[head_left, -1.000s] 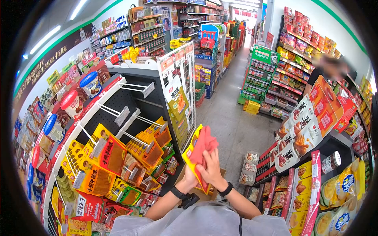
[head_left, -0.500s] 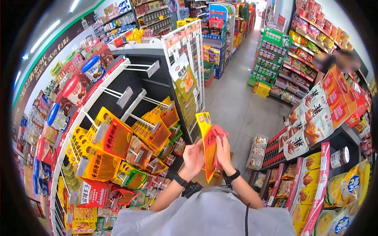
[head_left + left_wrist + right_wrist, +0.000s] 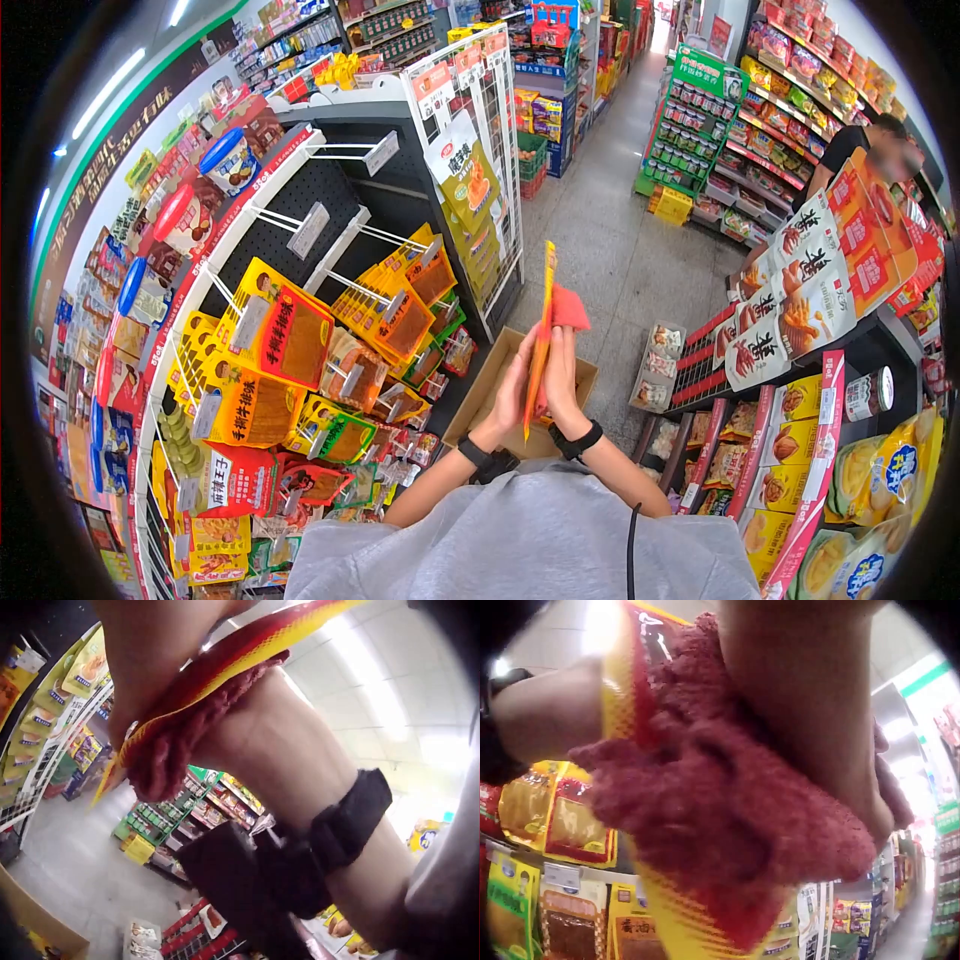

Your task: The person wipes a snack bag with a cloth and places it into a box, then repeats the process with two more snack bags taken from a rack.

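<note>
Upright between my two hands is a yellow and red snack packet (image 3: 543, 335), seen nearly edge-on in the head view. My left hand (image 3: 508, 388) lies along its left face with the fingers straight. On the opposite face, my right hand (image 3: 564, 385) presses a bunched red cloth (image 3: 571, 308), fingers straight and pointing up. The right wrist view shows the fuzzy cloth (image 3: 712, 802) spread in folds over the packet (image 3: 742, 919), covering much of its print. In the left wrist view, the packet's yellow edge (image 3: 247, 664) runs between both hands.
An opened cardboard box (image 3: 572, 378) stands on the floor below my hands. To the left, similar yellow packets (image 3: 285, 335) hang on hooks. Shelves with yellow bags (image 3: 890, 460) are at the right. Another person (image 3: 850, 150) stands beyond them, near the green jar rack (image 3: 690, 125).
The packet has turned from showing its front to nearly edge-on. My left hand, earlier partly spread from it, now lies flat along it. The cloth has shifted up the right face.
</note>
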Demonstrator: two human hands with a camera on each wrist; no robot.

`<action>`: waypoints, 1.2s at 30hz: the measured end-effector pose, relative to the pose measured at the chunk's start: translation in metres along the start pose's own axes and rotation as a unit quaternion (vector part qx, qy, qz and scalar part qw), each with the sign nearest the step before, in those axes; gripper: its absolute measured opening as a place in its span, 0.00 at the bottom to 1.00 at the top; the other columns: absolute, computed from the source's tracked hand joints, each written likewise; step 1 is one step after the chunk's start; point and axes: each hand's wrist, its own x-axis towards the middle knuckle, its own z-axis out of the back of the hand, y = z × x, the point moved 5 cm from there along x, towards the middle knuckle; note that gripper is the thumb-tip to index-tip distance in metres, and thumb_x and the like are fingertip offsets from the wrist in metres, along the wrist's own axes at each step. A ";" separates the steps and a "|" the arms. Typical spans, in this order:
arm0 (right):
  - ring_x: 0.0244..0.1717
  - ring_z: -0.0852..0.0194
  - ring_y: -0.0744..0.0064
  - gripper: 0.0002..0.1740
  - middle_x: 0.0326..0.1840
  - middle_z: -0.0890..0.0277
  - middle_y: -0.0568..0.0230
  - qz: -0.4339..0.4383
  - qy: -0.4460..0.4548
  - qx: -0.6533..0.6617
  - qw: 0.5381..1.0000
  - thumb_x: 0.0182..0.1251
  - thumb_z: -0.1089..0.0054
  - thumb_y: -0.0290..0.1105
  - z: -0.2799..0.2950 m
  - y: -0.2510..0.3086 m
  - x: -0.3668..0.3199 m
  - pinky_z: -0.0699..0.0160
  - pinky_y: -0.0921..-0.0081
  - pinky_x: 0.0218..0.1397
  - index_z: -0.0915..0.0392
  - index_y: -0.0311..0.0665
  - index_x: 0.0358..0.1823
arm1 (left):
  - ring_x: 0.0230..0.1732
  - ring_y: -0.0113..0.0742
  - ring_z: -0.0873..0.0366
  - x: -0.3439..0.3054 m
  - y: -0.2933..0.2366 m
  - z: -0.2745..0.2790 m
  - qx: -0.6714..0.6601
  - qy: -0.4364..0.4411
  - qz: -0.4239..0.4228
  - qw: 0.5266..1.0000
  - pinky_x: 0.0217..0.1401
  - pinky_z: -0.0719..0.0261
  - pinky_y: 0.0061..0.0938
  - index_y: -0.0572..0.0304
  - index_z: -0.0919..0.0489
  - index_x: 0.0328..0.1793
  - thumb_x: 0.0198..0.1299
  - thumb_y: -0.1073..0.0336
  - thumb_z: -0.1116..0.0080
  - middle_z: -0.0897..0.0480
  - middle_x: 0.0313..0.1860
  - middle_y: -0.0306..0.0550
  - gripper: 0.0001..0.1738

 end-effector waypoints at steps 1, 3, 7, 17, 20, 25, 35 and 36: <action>0.78 0.51 0.46 0.29 0.77 0.44 0.46 0.031 0.003 -0.053 0.998 0.84 0.68 0.44 -0.004 0.013 -0.008 0.54 0.59 0.81 0.41 0.35 0.77 | 0.85 0.40 0.53 0.001 0.007 0.008 -0.056 -0.024 0.017 0.998 0.86 0.58 0.36 0.59 0.47 0.85 0.80 0.44 0.70 0.47 0.85 0.47 0.37; 0.81 0.55 0.41 0.30 0.79 0.47 0.42 0.102 0.024 -0.097 0.990 0.82 0.68 0.45 -0.012 0.048 -0.023 0.60 0.53 0.83 0.40 0.36 0.77 | 0.83 0.40 0.47 0.006 0.025 0.033 -0.166 -0.072 0.050 0.982 0.85 0.53 0.36 0.59 0.45 0.84 0.81 0.45 0.71 0.41 0.83 0.49 0.35; 0.79 0.55 0.35 0.32 0.77 0.45 0.40 0.227 0.095 -0.163 0.955 0.78 0.63 0.48 -0.025 0.073 -0.044 0.60 0.44 0.80 0.34 0.35 0.73 | 0.75 0.40 0.33 0.017 0.017 0.042 -0.278 0.068 -0.009 0.958 0.78 0.35 0.38 0.54 0.42 0.83 0.80 0.45 0.71 0.33 0.78 0.49 0.33; 0.71 0.50 0.31 0.31 0.69 0.41 0.35 0.207 0.082 -0.221 0.950 0.76 0.59 0.45 -0.007 0.063 -0.022 0.54 0.43 0.75 0.35 0.36 0.74 | 0.79 0.52 0.39 0.005 -0.012 0.015 -0.387 0.163 0.027 0.907 0.80 0.40 0.47 0.50 0.45 0.85 0.77 0.37 0.73 0.36 0.80 0.48 0.39; 0.68 0.48 0.32 0.31 0.64 0.38 0.37 0.286 0.122 -0.235 0.921 0.72 0.56 0.47 -0.019 0.086 -0.048 0.54 0.41 0.73 0.31 0.42 0.72 | 0.81 0.53 0.44 -0.011 0.027 0.037 -0.253 0.053 0.065 0.964 0.82 0.44 0.49 0.50 0.46 0.85 0.76 0.35 0.72 0.40 0.82 0.48 0.40; 0.68 0.46 0.37 0.30 0.61 0.36 0.41 0.347 0.159 -0.261 0.887 0.71 0.55 0.47 -0.019 0.118 -0.020 0.57 0.41 0.74 0.30 0.50 0.73 | 0.82 0.47 0.45 0.003 0.080 0.060 -0.232 0.030 0.037 0.972 0.82 0.44 0.43 0.49 0.46 0.85 0.79 0.43 0.68 0.42 0.82 0.45 0.34; 0.65 0.33 0.43 0.29 0.60 0.34 0.42 0.179 0.088 -0.295 0.934 0.69 0.44 0.32 0.017 0.066 0.009 0.35 0.55 0.68 0.30 0.45 0.72 | 0.78 0.48 0.36 -0.021 0.019 0.062 -0.423 0.026 0.099 0.900 0.81 0.38 0.50 0.50 0.40 0.82 0.78 0.43 0.66 0.36 0.81 0.49 0.34; 0.64 0.32 0.41 0.30 0.60 0.35 0.41 0.173 0.054 -0.270 0.945 0.67 0.42 0.30 0.027 0.055 0.011 0.32 0.54 0.66 0.30 0.45 0.72 | 0.80 0.48 0.38 -0.026 0.010 0.063 -0.447 0.066 0.076 0.889 0.81 0.40 0.52 0.49 0.43 0.84 0.78 0.43 0.66 0.39 0.82 0.49 0.34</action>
